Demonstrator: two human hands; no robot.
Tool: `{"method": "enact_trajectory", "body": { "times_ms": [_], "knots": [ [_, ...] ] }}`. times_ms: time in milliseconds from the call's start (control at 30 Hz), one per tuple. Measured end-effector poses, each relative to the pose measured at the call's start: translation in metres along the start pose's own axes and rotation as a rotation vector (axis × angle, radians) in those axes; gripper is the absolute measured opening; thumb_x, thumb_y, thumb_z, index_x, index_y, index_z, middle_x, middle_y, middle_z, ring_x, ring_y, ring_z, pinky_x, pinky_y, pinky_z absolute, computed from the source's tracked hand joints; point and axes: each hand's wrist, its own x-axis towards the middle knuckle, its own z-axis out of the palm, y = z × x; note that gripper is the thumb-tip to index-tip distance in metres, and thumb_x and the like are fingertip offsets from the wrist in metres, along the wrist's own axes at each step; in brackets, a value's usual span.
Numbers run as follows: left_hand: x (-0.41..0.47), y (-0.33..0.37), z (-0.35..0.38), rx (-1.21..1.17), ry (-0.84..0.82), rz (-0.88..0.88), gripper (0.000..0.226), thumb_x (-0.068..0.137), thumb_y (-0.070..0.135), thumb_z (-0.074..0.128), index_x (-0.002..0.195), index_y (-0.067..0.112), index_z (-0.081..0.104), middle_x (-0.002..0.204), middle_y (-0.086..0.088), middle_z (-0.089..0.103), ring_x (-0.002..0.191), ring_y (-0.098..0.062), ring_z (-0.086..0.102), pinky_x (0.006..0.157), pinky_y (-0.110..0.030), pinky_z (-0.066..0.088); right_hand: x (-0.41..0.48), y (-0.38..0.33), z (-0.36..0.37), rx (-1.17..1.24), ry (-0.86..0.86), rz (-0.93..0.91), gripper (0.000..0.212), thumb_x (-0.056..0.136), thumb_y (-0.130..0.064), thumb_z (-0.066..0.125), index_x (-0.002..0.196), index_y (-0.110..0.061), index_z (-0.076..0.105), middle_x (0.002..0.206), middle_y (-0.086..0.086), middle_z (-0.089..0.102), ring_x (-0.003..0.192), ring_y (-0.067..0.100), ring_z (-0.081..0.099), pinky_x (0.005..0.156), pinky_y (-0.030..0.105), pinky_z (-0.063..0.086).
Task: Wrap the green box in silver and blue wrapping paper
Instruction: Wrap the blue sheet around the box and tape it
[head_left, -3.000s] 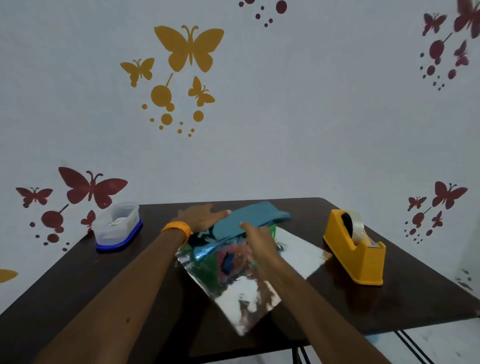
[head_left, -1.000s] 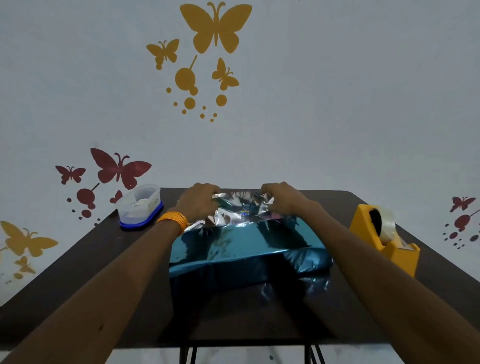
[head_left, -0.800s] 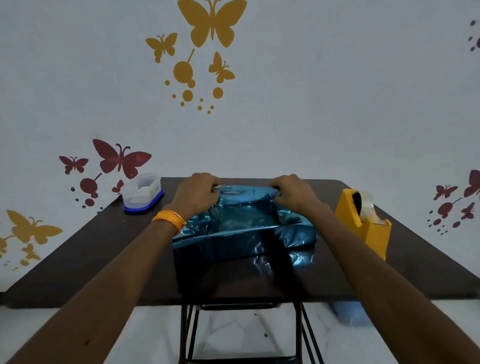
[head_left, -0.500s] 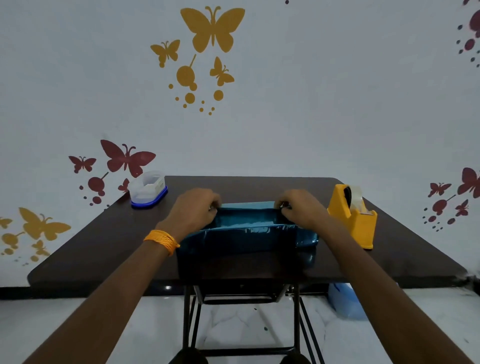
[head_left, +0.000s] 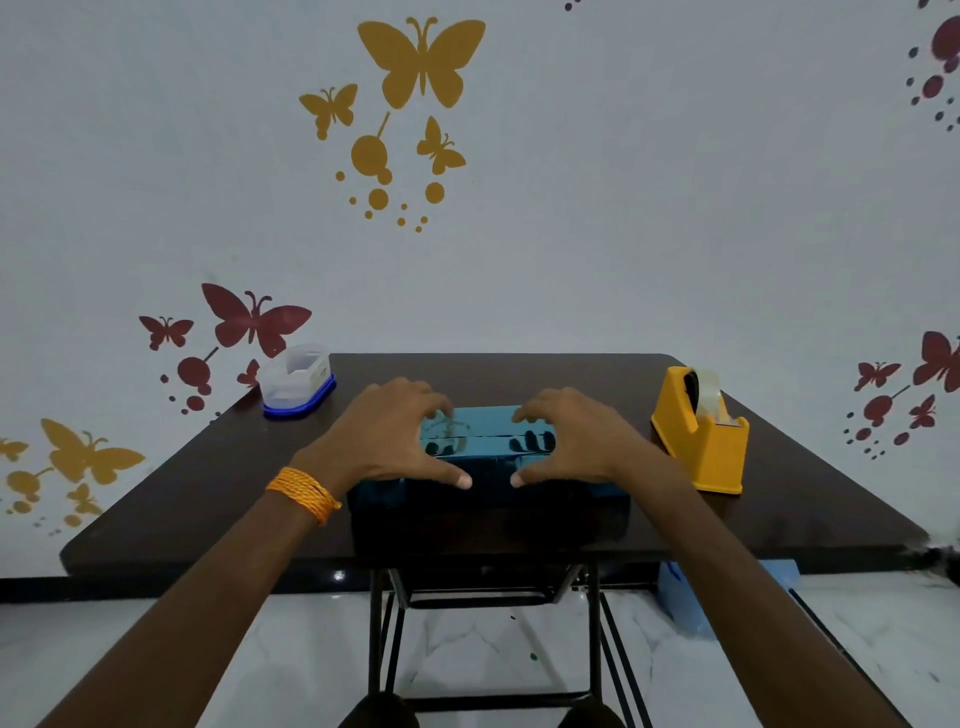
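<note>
So standing here watching: both hands are over the parcel at the near-middle of the bench (head_left: 182, 493). The left grip (head_left: 384, 441) and the right grip (head_left: 576, 441) are both apart, not clamped on anything. The fingers are arched and spread like claws above the top face, and each thumb lies flat along the near top edge. The two thumb tips point at each other with a small gap between them.

Right between the two grips you get the shiny blue side of the wrapping paper (head_left: 485, 447). It's glossy enough that the fingertips mirror in it. A thin paper edge runs straight across the top from one grip to the other. The green box is fully under the paper, directly beneath both palms. Can't tell whether the fingertips actually touch the top or float just off it.

Outward of the right grip, near but apart, sits a yellow tape dispenser (head_left: 698, 436). Beyond the left grip and off to its outer side is a clear plastic tub (head_left: 298, 382) with a blue base. There's an orange thread band (head_left: 304, 493) on the wrist just behind the left grip. The wall past the fingertips has butterfly stickers (head_left: 421, 62).
</note>
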Motion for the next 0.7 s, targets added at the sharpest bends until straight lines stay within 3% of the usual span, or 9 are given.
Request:
{"method": "enact_trajectory", "body": {
  "times_ms": [100,200,300,700],
  "knots": [
    [0.01,0.006,0.009,0.079,-0.01,0.021,0.087,0.066,0.081,0.063,0.135,0.029,0.053,0.12,0.008,0.058,0.108,-0.013,0.052,0.089,-0.036,0.045,0.007,-0.008,0.012,-0.036,0.01,-0.036,0.071,0.076,-0.057,0.078,0.136,-0.024,0.058,0.123,-0.004,0.056,0.114,0.016,0.05,0.09,0.036,0.048],
    [0.02,0.002,0.013,0.099,0.018,0.007,0.062,0.075,0.068,0.068,0.124,0.029,0.062,0.114,0.007,0.061,0.103,-0.013,0.053,0.084,-0.033,0.047,0.016,-0.008,0.016,-0.073,0.052,-0.036,0.059,0.08,-0.05,0.077,0.13,-0.022,0.063,0.121,-0.003,0.058,0.11,0.017,0.052,0.088,0.037,0.05],
    [0.029,-0.004,0.02,0.064,0.045,-0.025,0.053,0.077,0.064,0.068,0.116,0.028,0.066,0.109,0.007,0.061,0.098,-0.013,0.055,0.082,-0.033,0.048,0.028,-0.007,0.022,-0.08,0.075,-0.005,0.053,0.083,-0.047,0.076,0.128,-0.022,0.064,0.121,-0.003,0.058,0.111,0.017,0.051,0.084,0.037,0.051],
    [0.06,-0.022,0.037,0.083,0.106,-0.059,0.05,0.077,0.059,0.071,0.114,0.025,0.065,0.106,0.006,0.059,0.098,-0.016,0.056,0.082,-0.034,0.044,0.057,0.004,0.043,-0.077,0.177,0.019,0.045,0.087,-0.044,0.073,0.125,-0.022,0.064,0.119,-0.003,0.059,0.112,0.018,0.051,0.084,0.029,0.043]
  ]
}}
